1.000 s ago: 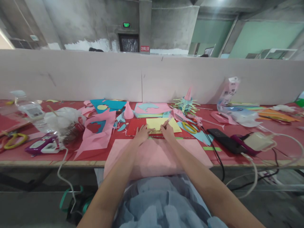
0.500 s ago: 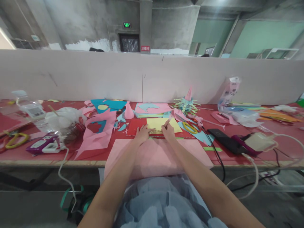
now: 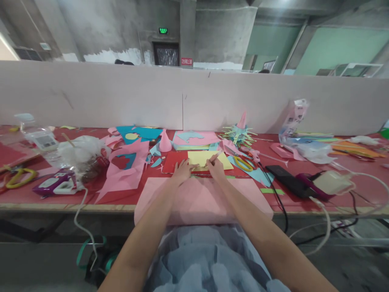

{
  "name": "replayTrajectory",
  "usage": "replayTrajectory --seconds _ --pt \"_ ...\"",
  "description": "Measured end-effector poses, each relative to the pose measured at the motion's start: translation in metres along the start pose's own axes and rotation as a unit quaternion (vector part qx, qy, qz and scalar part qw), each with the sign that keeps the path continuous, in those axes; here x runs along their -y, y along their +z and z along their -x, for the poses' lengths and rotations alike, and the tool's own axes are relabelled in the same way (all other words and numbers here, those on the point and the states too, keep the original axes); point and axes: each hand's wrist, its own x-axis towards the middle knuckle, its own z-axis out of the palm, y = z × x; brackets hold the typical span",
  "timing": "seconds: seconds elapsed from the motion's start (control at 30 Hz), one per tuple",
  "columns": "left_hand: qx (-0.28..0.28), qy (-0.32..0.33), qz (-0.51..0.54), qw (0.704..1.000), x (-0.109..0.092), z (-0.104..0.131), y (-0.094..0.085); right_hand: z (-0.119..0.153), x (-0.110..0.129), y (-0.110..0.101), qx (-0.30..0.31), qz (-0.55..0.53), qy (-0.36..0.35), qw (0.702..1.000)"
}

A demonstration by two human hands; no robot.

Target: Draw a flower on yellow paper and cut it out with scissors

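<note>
Head view: clear plastic bag holds brown scraps.

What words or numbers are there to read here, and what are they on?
"EXIT": likely the lower line of the green sign above the far door; its upper line is too small to read.
Red sign beside the door: white characters, too blurred.
Bottle label: print too small.
Plastic packet by the partition: print too small.

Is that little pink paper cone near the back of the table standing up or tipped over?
Standing upright. The pink cone rests on its wide base among paper scraps on the red table, tip pointing up.
</note>
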Motion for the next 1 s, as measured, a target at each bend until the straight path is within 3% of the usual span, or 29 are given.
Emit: replayTrajectory --seconds 0.77,1.0 --pt "0.008 -0.006 -0.003 1.0 -0.0036 0.0034 -0.0042 -0.0003 0.0043 -0.0016 -0.026 0.02 0.022 0.999" --pt "0.006 -0.008 0.005 1.0 -0.003 0.0017 -0.0021 0.0002 0.0053 -0.0055 -0.014 -0.065 0.049 0.997"
